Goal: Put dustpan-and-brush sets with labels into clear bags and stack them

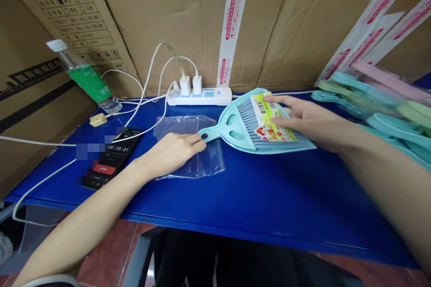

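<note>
A light-blue dustpan [235, 136] lies at the middle of the blue table, its handle pointing left. Nested in it is a brush [247, 116] with grey-blue bristles, and a yellow and white label card [266, 110] covers part of them. My left hand [180, 150] is closed, fingertips pinching the end of the dustpan's handle. From the right, my right hand [303, 116] grips the wide end of the set, thumb and forefinger on the label card; its other fingers are mostly hidden. Beneath my left hand and the handle is a clear plastic bag [202, 166], lying flat.
A phone [116, 157] with a running timer and a tilted water bottle [90, 80] are on the left. White cables run to a power strip [202, 97] at the back. Bagged dustpan sets [397, 103] pile up at right. Cardboard boxes [188, 18] wall the table's rear.
</note>
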Demonstrator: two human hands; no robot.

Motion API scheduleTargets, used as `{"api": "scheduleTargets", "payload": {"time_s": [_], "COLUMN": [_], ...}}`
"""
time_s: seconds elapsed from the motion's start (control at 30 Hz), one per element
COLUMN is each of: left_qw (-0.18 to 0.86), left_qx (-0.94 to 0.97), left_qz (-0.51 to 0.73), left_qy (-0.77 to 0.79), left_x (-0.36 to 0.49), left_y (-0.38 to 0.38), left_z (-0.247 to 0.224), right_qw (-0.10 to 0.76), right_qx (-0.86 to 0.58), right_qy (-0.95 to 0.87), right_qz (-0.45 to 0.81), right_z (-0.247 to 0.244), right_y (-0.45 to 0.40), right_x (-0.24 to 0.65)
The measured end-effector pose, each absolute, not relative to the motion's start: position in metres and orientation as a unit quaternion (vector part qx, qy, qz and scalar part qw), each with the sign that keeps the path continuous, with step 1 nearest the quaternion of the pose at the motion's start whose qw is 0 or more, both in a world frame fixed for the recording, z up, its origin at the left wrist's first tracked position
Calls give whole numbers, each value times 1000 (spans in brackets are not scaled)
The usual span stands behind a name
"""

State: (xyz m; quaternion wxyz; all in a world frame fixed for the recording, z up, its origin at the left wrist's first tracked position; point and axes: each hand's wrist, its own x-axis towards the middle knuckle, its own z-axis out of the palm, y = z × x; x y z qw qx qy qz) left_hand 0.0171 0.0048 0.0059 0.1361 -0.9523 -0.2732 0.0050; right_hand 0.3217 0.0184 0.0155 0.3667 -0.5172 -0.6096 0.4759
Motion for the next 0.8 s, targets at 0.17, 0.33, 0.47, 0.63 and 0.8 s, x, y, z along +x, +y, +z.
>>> {"api": "scheduleTargets", "payload": {"time_s": [0.17, 0.33, 0.47, 0.63, 0.8], "left_qw": [146, 152, 186, 188, 166], "left_qx": [-948, -946, -940, -941, -943], "left_qz": [1, -14, -7, -23, -69], "left_qy": [-284, -286, -287, -282, -281], "left_x": [18, 18, 19, 18, 18], "left_y": [5, 6, 6, 6, 5], "left_z": [4, 4, 6, 5, 2], "right_qw": [336, 327, 335, 334, 314], "right_qx": [-526, -550, -560, -565, -574], "right_qy": [-570, -511, -513, -496, -454], "right_qz": [534, 574, 558, 568, 606], "right_z": [10, 13, 11, 12, 14], "right_y": [18, 14, 16, 15, 9], "right_x": [311, 298, 300, 297, 285]}}
